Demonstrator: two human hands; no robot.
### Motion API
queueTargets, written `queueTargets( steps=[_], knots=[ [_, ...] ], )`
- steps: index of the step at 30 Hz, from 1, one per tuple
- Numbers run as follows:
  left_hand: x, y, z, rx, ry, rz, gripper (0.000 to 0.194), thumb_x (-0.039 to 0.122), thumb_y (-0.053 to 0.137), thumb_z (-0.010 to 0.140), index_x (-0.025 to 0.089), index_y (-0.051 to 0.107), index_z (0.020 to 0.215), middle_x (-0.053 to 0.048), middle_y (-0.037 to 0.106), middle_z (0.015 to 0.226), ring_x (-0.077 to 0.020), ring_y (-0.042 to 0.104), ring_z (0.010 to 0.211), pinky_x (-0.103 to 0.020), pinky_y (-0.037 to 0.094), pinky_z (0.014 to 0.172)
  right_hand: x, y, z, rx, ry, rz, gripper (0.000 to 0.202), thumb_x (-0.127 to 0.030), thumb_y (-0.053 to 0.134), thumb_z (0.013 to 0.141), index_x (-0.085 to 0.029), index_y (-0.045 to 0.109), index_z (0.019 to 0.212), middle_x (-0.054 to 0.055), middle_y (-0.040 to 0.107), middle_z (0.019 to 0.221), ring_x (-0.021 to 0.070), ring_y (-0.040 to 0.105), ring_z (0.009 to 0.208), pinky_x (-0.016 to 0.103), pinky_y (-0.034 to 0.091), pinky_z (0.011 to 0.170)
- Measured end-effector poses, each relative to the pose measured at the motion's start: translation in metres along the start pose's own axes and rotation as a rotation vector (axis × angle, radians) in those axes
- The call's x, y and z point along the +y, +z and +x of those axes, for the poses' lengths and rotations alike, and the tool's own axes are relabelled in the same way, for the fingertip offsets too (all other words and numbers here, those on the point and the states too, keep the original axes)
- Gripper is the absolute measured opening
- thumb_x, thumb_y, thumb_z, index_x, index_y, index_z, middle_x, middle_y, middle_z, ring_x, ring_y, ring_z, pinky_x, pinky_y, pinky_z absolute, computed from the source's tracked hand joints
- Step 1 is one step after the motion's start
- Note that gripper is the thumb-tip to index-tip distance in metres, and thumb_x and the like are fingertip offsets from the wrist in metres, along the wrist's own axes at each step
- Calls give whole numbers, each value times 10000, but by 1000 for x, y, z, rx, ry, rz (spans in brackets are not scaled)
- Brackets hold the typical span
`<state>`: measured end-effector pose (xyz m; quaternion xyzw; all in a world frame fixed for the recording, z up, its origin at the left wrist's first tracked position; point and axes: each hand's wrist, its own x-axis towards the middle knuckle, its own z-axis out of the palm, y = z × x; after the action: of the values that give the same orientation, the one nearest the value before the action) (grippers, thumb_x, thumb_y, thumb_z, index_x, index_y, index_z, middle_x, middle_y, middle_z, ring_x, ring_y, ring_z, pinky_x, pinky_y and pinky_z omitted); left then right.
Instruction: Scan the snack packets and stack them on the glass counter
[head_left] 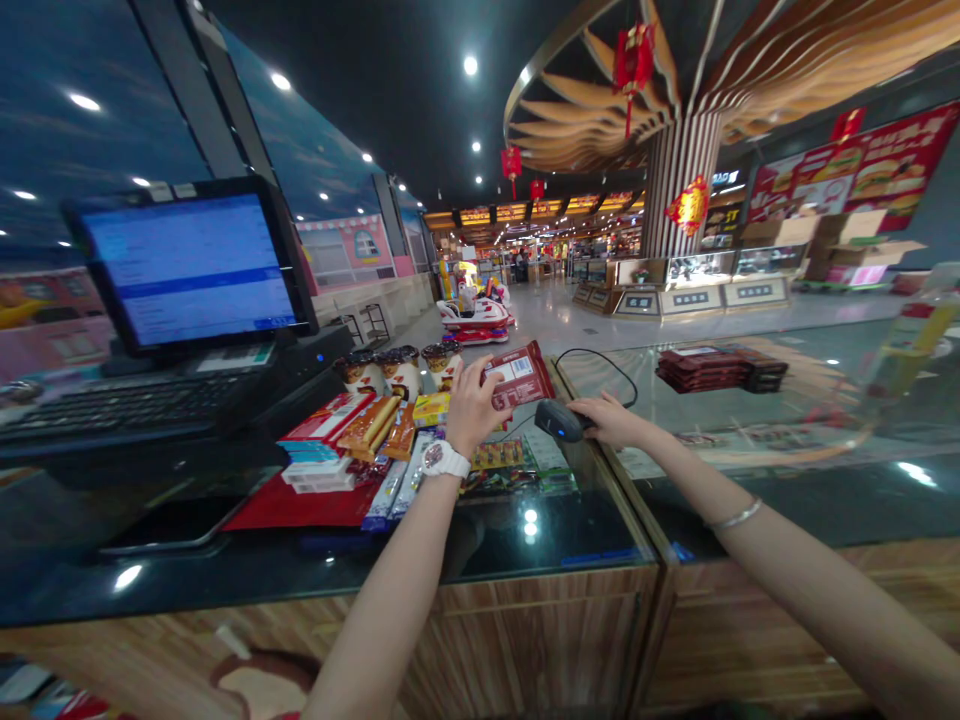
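Note:
My left hand point(474, 405), with a white watch at the wrist, grips a dark red packet point(523, 377) by its left side; a pale label on the packet faces me. Just right of it, my right hand point(609, 418) is closed on a black barcode scanner point(561, 421), which shows a small blue light and points toward the packet. Scanner and packet are close together above the glass counter. Left of my left hand lie orange-gold snack packs point(369, 428), a red and blue box stack point(324, 425) and blue-silver sticks point(390, 492). Cups with dark lids point(402, 372) stand behind them.
A monitor point(191, 265) and keyboard point(97, 405) occupy the counter's left; a dark tablet or phone point(172, 525) lies in front. Dark red packets point(705, 368) are stacked on the right glass counter point(810, 480), with a bottle point(907, 335) farther right. A black cable point(634, 378) loops behind the scanner.

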<state>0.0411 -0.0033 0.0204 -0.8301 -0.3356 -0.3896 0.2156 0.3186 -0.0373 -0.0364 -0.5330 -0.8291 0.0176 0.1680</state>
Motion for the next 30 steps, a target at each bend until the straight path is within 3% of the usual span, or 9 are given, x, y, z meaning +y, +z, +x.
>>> queueTargets(
  steps=[8, 13, 15, 18, 21, 25, 30],
  knots=[
    [4, 0, 0, -1, 20, -5, 368, 260, 752, 702, 205, 609, 1037, -152, 547, 1374, -315, 519, 1276, -553, 292, 1183, -2, 5, 3, 13, 21, 33, 764, -26, 487, 644, -240, 504, 1377, 129, 539, 1433, 312, 482, 1331, 644, 279, 1094],
    [6, -2, 1, -5, 36, 1, 366, 275, 749, 710, 199, 601, 1036, -158, 546, 1374, -305, 517, 1281, -544, 294, 1187, -14, -9, 2, 370, -19, 183, 567, -83, 500, 679, -167, 552, 1238, 145, 591, 1323, 280, 527, 1270, 477, 417, 1063],
    [7, -2, 1, -7, 45, -3, 358, 275, 739, 718, 201, 598, 1039, -156, 534, 1389, -306, 506, 1295, -549, 294, 1185, -23, -13, 2, 504, -16, 292, 496, -187, 550, 749, -176, 517, 1244, 142, 595, 1301, 273, 541, 1251, 460, 426, 1063],
    [11, -1, 2, 5, 77, -17, 356, 278, 728, 728, 200, 596, 1049, -158, 525, 1402, -304, 492, 1313, -546, 289, 1188, -33, -14, 5, 605, 29, 528, 522, -370, 618, 802, -203, 462, 1271, 136, 614, 1274, 253, 579, 1211, 457, 426, 1070],
    [16, 0, 1, 2, 117, -26, 350, 287, 719, 743, 205, 593, 1059, -156, 517, 1418, -296, 480, 1330, -543, 281, 1193, -35, -11, 9, 618, 77, 792, 597, -459, 672, 767, -233, 439, 1268, 122, 645, 1232, 239, 618, 1163, 462, 454, 1045],
    [24, 2, 0, -11, 166, -39, 355, 285, 719, 750, 211, 587, 1071, -149, 511, 1432, -283, 467, 1347, -534, 283, 1197, -35, -10, 12, 525, 96, 1082, 641, -506, 740, 695, -240, 476, 1216, 90, 709, 1106, 249, 692, 1006, 464, 556, 903],
    [32, 2, -1, -17, 224, -54, 358, 278, 726, 758, 206, 588, 1080, -154, 492, 1459, -286, 454, 1364, -535, 299, 1191, -44, -15, 8, 532, 108, 1195, 581, -459, 832, 599, -218, 610, 1079, 55, 748, 1035, 239, 707, 955, 442, 555, 933]
  ],
)
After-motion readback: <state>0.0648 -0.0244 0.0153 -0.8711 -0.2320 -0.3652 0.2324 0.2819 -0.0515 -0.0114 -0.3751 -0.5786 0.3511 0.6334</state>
